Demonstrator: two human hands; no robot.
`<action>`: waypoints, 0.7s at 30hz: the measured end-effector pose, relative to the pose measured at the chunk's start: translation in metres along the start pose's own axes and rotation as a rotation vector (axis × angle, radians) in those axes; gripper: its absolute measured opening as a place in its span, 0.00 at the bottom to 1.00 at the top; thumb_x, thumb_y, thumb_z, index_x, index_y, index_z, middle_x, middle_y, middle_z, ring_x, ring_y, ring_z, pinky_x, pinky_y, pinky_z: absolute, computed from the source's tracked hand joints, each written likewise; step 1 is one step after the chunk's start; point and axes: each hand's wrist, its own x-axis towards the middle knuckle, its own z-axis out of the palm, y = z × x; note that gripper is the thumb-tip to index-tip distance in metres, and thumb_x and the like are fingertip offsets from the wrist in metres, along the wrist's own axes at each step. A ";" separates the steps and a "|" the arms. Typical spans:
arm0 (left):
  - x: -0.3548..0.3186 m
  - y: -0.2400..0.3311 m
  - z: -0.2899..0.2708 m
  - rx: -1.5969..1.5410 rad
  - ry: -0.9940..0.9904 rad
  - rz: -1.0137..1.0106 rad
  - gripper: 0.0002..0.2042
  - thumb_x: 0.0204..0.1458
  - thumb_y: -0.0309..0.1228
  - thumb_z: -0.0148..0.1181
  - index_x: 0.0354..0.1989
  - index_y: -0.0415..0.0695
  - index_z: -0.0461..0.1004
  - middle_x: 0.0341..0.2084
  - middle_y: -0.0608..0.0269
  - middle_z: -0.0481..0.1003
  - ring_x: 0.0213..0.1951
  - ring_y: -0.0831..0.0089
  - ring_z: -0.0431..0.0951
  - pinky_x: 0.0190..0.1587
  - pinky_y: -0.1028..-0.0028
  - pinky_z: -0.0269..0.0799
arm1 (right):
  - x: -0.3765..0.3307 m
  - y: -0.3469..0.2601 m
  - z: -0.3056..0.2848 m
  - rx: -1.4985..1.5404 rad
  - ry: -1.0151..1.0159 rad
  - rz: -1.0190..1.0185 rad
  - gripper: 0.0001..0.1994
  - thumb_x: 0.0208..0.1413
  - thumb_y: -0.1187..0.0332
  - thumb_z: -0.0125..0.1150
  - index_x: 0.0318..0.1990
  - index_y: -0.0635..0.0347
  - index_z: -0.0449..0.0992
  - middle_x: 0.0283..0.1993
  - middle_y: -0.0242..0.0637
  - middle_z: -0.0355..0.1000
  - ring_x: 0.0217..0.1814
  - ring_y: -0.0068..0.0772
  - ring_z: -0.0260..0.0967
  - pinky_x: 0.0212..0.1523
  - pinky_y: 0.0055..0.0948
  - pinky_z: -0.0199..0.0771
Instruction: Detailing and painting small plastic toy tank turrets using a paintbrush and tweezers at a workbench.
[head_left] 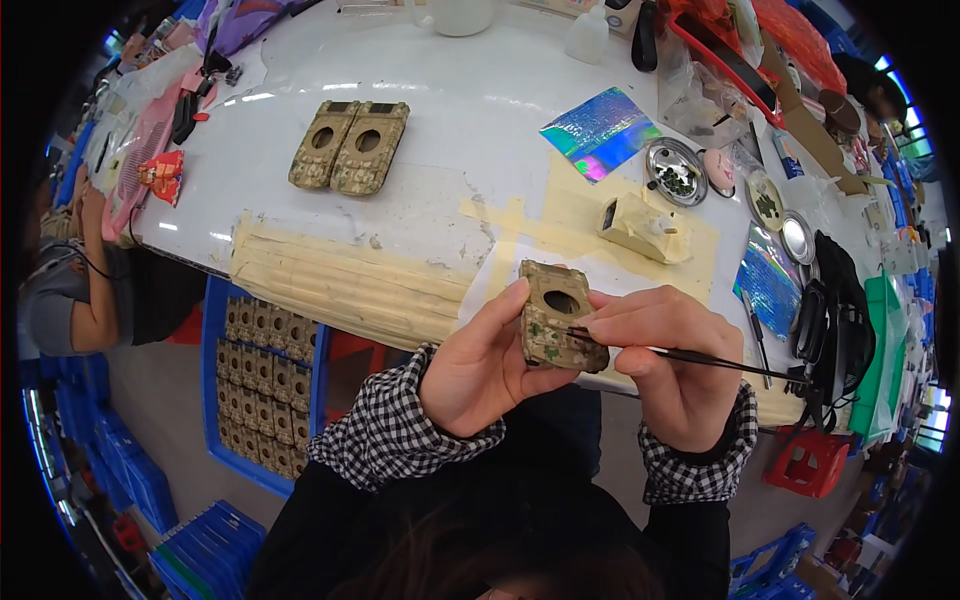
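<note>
1. Left hand (470,375): clamped on the held shell; forearm entering from below, palm turned inward, thumb raised along the shell's left edge, the other fingers mostly hidden behind and beneath it.
2. Right hand (685,350): closed in a pinch on a slim tool; back of the hand turned outward, fingers bent and pointing left, thumb below. Contact between its fingertips and the shell: cannot tell.
3. Held shell (545,325), one, camouflage-patterned, with round opening: between the two hands, tilted, above the table's near edge.
4. Slim tool (715,364), one, dark: tip at the shell's face, just below the opening; shaft running right past the hand.
5. Cuffs (410,420), two, black-and-white check: gathered at the wrists.
6. Two similar shells (345,158): side by side on the white table (440,100), well apart from the hands.
7. Tape-covered block (625,228), one: beyond the right hand.
8. Metal dish (668,150), one: green bits inside.
</note>
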 end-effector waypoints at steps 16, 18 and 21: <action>0.001 0.000 0.002 0.011 0.000 0.003 0.23 0.63 0.44 0.31 0.59 0.41 0.57 0.49 0.55 0.70 0.47 0.69 0.75 0.48 0.70 0.77 | -0.001 0.001 0.001 0.016 0.032 0.015 0.09 0.47 0.71 0.65 0.34 0.67 0.76 0.31 0.40 0.75 0.32 0.38 0.74 0.46 0.34 0.75; 0.001 0.000 0.001 0.004 0.001 0.007 0.23 0.63 0.44 0.31 0.59 0.41 0.57 0.49 0.55 0.70 0.48 0.69 0.75 0.48 0.69 0.77 | -0.001 0.001 0.001 0.014 0.036 0.014 0.09 0.47 0.71 0.65 0.34 0.67 0.76 0.31 0.40 0.75 0.32 0.39 0.74 0.46 0.34 0.75; 0.001 -0.001 0.000 -0.004 -0.005 0.009 0.23 0.63 0.44 0.31 0.59 0.40 0.57 0.49 0.54 0.70 0.48 0.69 0.75 0.48 0.69 0.77 | -0.001 0.002 0.001 0.015 0.028 0.011 0.09 0.47 0.71 0.65 0.34 0.67 0.76 0.31 0.40 0.75 0.32 0.39 0.74 0.46 0.34 0.75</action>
